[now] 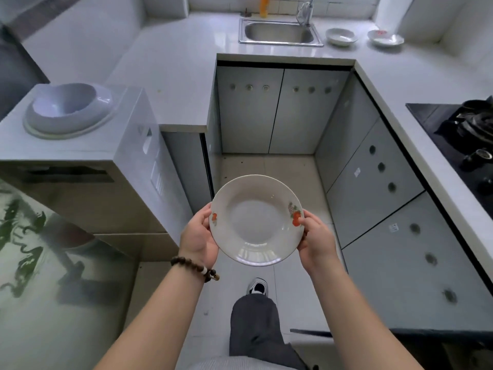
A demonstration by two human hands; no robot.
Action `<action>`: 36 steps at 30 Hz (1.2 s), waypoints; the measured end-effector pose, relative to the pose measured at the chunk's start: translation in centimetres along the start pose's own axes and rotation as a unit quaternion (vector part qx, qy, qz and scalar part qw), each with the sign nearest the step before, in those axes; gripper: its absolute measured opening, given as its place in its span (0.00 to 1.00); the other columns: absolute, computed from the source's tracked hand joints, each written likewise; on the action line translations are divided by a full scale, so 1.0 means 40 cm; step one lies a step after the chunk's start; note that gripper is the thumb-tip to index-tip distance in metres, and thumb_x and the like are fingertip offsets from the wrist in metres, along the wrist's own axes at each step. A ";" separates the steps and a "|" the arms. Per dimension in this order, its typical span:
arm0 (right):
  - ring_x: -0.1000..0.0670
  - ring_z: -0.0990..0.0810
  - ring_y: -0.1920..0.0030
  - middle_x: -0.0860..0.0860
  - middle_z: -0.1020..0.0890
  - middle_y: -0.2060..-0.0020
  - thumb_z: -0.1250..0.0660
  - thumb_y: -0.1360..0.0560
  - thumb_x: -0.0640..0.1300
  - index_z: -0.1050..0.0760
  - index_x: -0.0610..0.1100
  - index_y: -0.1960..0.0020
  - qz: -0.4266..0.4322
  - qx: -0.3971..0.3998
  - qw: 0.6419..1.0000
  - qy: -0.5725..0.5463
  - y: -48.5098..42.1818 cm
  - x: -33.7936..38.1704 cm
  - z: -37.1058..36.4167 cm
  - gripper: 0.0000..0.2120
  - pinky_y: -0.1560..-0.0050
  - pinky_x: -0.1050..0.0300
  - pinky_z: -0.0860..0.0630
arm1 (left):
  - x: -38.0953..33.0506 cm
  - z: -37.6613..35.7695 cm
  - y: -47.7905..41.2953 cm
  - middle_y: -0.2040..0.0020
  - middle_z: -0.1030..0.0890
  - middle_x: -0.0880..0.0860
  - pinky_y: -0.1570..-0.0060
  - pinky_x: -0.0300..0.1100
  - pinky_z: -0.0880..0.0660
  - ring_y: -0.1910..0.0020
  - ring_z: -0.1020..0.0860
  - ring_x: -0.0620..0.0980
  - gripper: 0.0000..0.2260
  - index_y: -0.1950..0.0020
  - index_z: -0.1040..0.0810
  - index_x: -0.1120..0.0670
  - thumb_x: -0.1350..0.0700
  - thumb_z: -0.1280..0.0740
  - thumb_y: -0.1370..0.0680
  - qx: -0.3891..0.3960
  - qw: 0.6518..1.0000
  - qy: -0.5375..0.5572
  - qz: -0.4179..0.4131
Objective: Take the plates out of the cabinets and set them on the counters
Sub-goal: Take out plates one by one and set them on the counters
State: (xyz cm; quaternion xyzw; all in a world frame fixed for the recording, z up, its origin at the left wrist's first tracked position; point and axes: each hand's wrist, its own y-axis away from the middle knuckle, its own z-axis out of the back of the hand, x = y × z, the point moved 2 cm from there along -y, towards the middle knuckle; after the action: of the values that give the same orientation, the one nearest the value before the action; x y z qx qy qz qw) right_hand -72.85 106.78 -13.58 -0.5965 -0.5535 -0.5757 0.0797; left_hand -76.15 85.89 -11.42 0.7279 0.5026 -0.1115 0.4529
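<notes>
My left hand (198, 236) curls around the left rim of a white plate (256, 220), thumb lying on the upper face beside a small red print, fingers hidden beneath. My right hand (316, 240) grips the opposite rim the same way, thumb pressed on the red and green flower print there. A string of dark wooden beads (196, 268) circles my left wrist. Between the two hands the plate hangs in the air, tilted a little toward me, above the tiled floor (269, 166) and well apart from any counter. Below it I see my grey trouser leg (253, 329) and one black-and-white shoe (257, 285).

Closed grey cabinet doors (280, 110) face me, and more doors with round pulls run along my right. On my left stands a white water dispenser (69, 113) with its open bowl-shaped top. The pale counter (173, 65) wraps around the room. Set into it far ahead is a steel sink (280, 34) with a tap and an orange bottle (264, 6) behind it. Right of the sink two more white dishes (341, 36) (385, 37) rest on the counter, near each other but apart. A black gas hob (464, 137) sits in the counter at my right.
</notes>
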 end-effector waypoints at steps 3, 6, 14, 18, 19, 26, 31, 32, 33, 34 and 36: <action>0.46 0.21 0.60 0.41 0.18 0.53 0.41 0.27 0.30 0.22 0.36 0.41 0.004 -0.001 1.000 -0.007 -0.111 0.048 -0.048 0.17 0.65 0.59 0.25 | -0.028 -0.060 -0.114 0.55 0.15 0.55 0.40 0.51 0.25 0.51 0.19 0.53 0.14 0.39 0.22 0.60 0.60 0.44 0.19 -0.004 1.000 -0.006 -0.007; 0.45 0.22 0.60 0.41 0.18 0.55 0.41 0.27 0.30 0.20 0.35 0.44 0.013 0.005 1.000 -0.008 -0.223 0.126 -0.102 0.16 0.66 0.59 0.25 | -0.062 -0.142 -0.231 0.54 0.15 0.55 0.38 0.53 0.27 0.50 0.19 0.54 0.14 0.39 0.22 0.60 0.61 0.44 0.19 -0.018 1.000 -0.006 -0.013; 0.47 0.23 0.65 0.42 0.18 0.59 0.41 0.28 0.29 0.20 0.35 0.45 0.026 0.024 0.999 -0.003 -0.461 0.329 -0.203 0.16 0.69 0.62 0.26 | -0.158 -0.368 -0.454 0.57 0.14 0.53 0.45 0.47 0.24 0.57 0.16 0.50 0.14 0.43 0.21 0.58 0.61 0.46 0.19 0.013 0.999 -0.014 -0.036; 0.46 0.22 0.63 0.43 0.17 0.59 0.40 0.27 0.29 0.19 0.37 0.46 0.026 0.019 0.999 0.009 -0.570 0.386 -0.240 0.16 0.66 0.58 0.28 | -0.188 -0.435 -0.560 0.58 0.14 0.53 0.50 0.47 0.23 0.60 0.16 0.49 0.13 0.46 0.21 0.58 0.62 0.45 0.19 0.006 0.999 -0.017 -0.036; 0.46 0.22 0.62 0.43 0.17 0.59 0.40 0.28 0.29 0.19 0.37 0.46 0.022 0.016 1.000 0.013 -0.596 0.394 -0.251 0.16 0.65 0.57 0.29 | -0.195 -0.448 -0.583 0.57 0.14 0.53 0.49 0.47 0.23 0.58 0.16 0.50 0.13 0.44 0.21 0.58 0.62 0.44 0.19 0.005 0.999 -0.016 -0.034; 0.45 0.21 0.57 0.41 0.17 0.54 0.41 0.28 0.29 0.20 0.37 0.44 0.006 0.021 0.999 0.032 -0.780 0.440 -0.341 0.18 0.61 0.56 0.25 | -0.245 -0.491 -0.759 0.47 0.17 0.58 0.38 0.53 0.26 0.47 0.20 0.56 0.15 0.37 0.23 0.61 0.62 0.43 0.20 -0.029 0.999 -0.023 -0.031; 0.44 0.21 0.58 0.41 0.16 0.55 0.41 0.28 0.29 0.18 0.38 0.47 0.010 0.033 0.998 0.061 -0.912 0.488 -0.438 0.17 0.59 0.54 0.27 | -0.302 -0.538 -0.909 0.54 0.15 0.54 0.47 0.49 0.23 0.56 0.16 0.50 0.13 0.43 0.20 0.59 0.62 0.43 0.20 -0.030 0.998 -0.025 -0.043; 0.44 0.21 0.58 0.42 0.16 0.56 0.41 0.28 0.29 0.18 0.39 0.48 0.010 0.035 0.997 0.070 -0.941 0.505 -0.464 0.16 0.60 0.54 0.27 | -0.319 -0.550 -0.943 0.54 0.15 0.55 0.46 0.49 0.23 0.55 0.16 0.50 0.13 0.43 0.20 0.59 0.62 0.43 0.20 -0.034 0.998 -0.018 -0.046; 0.44 0.21 0.58 0.42 0.16 0.56 0.41 0.28 0.29 0.18 0.39 0.49 0.010 0.037 0.996 0.078 -0.971 0.521 -0.492 0.16 0.60 0.55 0.27 | -0.336 -0.560 -0.978 0.54 0.15 0.55 0.44 0.49 0.24 0.54 0.16 0.51 0.13 0.43 0.20 0.59 0.62 0.43 0.20 -0.037 0.998 -0.013 -0.048; 0.44 0.22 0.59 0.42 0.16 0.57 0.41 0.29 0.29 0.17 0.40 0.50 0.010 0.038 0.996 0.085 -1.002 0.539 -0.522 0.16 0.61 0.55 0.28 | -0.355 -0.574 -1.009 0.55 0.14 0.54 0.44 0.49 0.24 0.55 0.16 0.51 0.13 0.44 0.20 0.59 0.63 0.43 0.20 -0.036 0.998 -0.010 -0.051; 0.44 0.23 0.59 0.42 0.17 0.58 0.42 0.30 0.29 0.17 0.41 0.53 0.010 0.041 0.994 0.096 -1.062 0.577 -0.591 0.17 0.62 0.55 0.30 | -0.404 -0.608 -1.068 0.58 0.14 0.53 0.47 0.48 0.24 0.57 0.16 0.50 0.13 0.48 0.19 0.59 0.63 0.44 0.19 -0.032 0.998 0.000 -0.060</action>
State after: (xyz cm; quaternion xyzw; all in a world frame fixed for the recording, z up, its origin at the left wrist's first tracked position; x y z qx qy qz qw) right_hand -125.32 118.49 -11.03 -0.5403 -0.5606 -0.6061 0.1627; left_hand -126.45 98.09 -11.08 0.6816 0.5489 -0.1220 0.4682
